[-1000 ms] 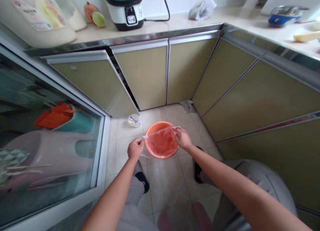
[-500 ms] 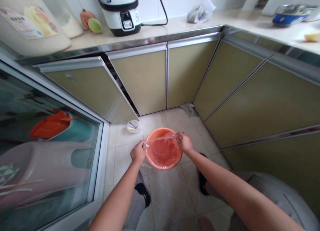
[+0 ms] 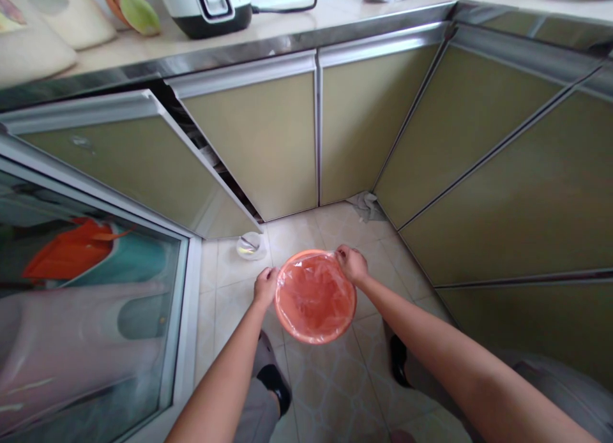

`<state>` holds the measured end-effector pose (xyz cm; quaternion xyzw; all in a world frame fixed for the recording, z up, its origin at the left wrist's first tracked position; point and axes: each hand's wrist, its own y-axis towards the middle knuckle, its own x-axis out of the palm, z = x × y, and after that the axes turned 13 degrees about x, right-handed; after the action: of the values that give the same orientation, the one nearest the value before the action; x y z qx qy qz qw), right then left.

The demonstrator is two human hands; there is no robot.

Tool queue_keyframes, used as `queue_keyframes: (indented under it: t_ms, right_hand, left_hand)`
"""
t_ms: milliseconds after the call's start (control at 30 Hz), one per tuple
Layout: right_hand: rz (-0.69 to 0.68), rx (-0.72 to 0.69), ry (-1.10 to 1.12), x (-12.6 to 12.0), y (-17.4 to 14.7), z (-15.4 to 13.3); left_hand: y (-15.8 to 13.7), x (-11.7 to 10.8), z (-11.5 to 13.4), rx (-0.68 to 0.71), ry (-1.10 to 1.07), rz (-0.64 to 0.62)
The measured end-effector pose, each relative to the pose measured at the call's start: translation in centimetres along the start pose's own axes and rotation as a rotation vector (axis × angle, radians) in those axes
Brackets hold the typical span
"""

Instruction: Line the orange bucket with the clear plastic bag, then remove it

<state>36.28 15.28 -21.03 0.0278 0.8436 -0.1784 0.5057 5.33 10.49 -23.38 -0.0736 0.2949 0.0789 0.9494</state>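
An orange plastic basin sits on the tiled floor between my feet. Clear plastic wrap is spread across its mouth, wrinkled and shiny. At the basin's left rim, my left hand pinches the edge of the wrap, fingers closed. My right hand grips the wrap's other edge at the upper right rim, its fingers curled. The fingertips of both hands are partly hidden.
A small clear bowl with a utensil stands on the floor by the partly open cabinet door. A grey cloth lies in the cabinet corner. A rice cooker is on the counter; a glass door borders the left.
The wrap's far edge has moved from across the basin to its far rim, so the wrap covers more of the mouth. My view has tilted down and closer.
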Motion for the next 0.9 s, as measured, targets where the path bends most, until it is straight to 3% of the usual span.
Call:
queue_keyframes:
  t_ms: [267,400,500,767,900]
  right_hand:
    - [-0.109,0.004,0.031,1.8,4.2,0.8]
    - [-0.218,-0.022,0.172,3.6,6.0,1.5]
    - [-0.288,0.053,0.285,4.7,6.7,1.7]
    - [-0.461,0.256,0.458,5.2,5.9,1.3]
    - [-0.416,0.294,0.414,3.9,5.3,1.3]
  left_hand:
    - [2.2,1.8,-1.2,-0.171,-0.377,-0.050]
    - [2.8,2.3,-1.3,-0.243,-0.427,-0.065]
    - [3.0,2.4,-1.1,-0.271,-0.457,-0.085]
    - [3.3,2.9,-0.5,-0.283,-0.297,-0.096]
    - [3.3,1.9,-0.1,-0.269,-0.160,-0.069]
